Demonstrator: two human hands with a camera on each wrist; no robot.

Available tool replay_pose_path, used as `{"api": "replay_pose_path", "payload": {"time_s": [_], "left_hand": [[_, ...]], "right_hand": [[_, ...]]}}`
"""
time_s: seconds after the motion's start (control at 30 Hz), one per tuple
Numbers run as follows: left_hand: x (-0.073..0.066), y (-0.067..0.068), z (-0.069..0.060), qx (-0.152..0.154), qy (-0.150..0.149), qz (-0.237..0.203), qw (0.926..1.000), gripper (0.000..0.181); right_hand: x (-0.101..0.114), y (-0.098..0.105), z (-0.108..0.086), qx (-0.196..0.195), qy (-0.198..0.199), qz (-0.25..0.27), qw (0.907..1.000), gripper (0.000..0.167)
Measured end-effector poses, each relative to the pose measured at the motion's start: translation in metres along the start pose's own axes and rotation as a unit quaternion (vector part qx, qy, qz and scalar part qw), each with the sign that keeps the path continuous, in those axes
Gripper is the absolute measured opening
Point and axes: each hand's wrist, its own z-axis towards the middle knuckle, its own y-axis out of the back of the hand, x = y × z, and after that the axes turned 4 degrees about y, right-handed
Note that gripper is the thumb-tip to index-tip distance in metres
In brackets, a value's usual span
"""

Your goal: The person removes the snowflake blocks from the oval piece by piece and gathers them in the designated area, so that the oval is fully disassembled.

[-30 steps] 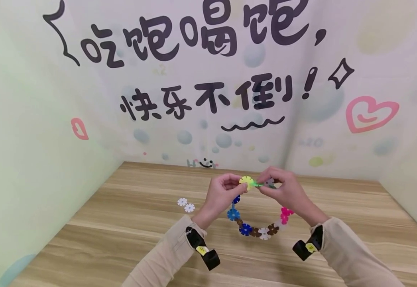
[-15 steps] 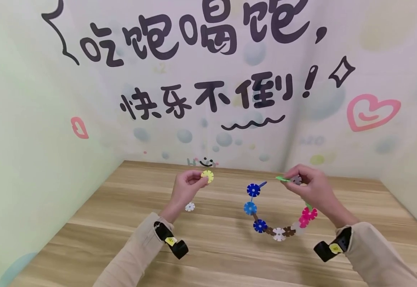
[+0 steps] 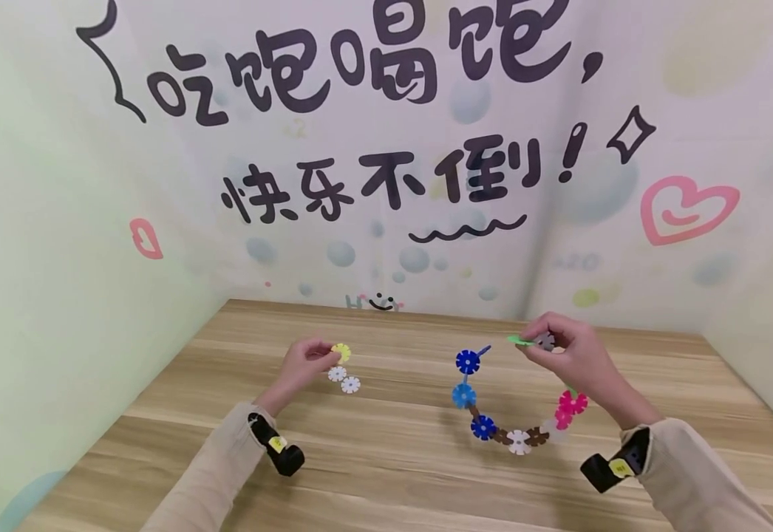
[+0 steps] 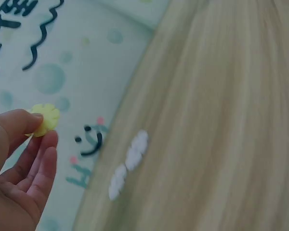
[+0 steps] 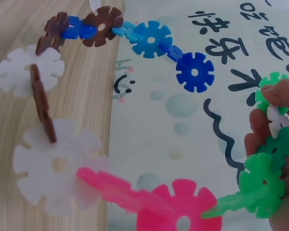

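Note:
My left hand [image 3: 304, 363] pinches a yellow notched snowflake disc [image 3: 341, 352] between thumb and fingers. Two white notched discs [image 3: 350, 385] lie on the table just below it. On the right, my right hand [image 3: 567, 341] holds one end of a chain of linked snowflake discs [image 3: 482, 427]. In the right wrist view its thumb presses a green disc [image 5: 271, 77] at that end, with white and darker green discs linked behind it. From there the chain curves round through pink, white, brown and blue discs. Its other end, a dark blue disc [image 5: 195, 72], stays apart from the green one.
The wood-grain table [image 3: 386, 473] stretches under both hands. A printed cloth backdrop [image 3: 333, 273] rises behind its far edge, with more cloth at both sides. A black camera band [image 3: 280, 449] sits on each wrist.
The hands have parted, and the yellow disc has come away from the green end. My left hand has carried it left and down towards the white discs; my right has shifted right with the chain.

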Motion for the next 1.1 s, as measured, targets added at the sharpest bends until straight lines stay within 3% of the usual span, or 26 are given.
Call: {"api": "replay_pose_path", "payload": {"time_s": [0.13, 0.4, 0.63, 0.8, 1.1], "left_hand": [[0.014, 0.009, 0.001, -0.008, 0.01, 0.027, 0.9996, 0.022], [0.036, 0.021, 0.002, 0.033, 0.026, 0.068, 0.9968, 0.021], [0.049, 0.024, 0.003, 0.076, 0.049, 0.073, 0.9932, 0.025], [0.053, 0.023, 0.003, 0.085, 0.042, 0.073, 0.9928, 0.024], [0.052, 0.022, 0.003, 0.088, 0.01, 0.129, 0.9878, 0.021]], "right_hand": [[-0.002, -0.002, 0.0, -0.001, 0.0, 0.002, 1.0, 0.018], [0.0, -0.004, -0.001, 0.008, -0.007, -0.001, 0.9999, 0.017], [0.005, -0.004, 0.0, 0.01, -0.007, -0.023, 0.9997, 0.02], [0.004, -0.004, 0.0, 0.012, -0.008, -0.014, 0.9998, 0.02], [-0.003, -0.004, -0.002, 0.019, -0.018, -0.012, 0.9996, 0.017]]}}
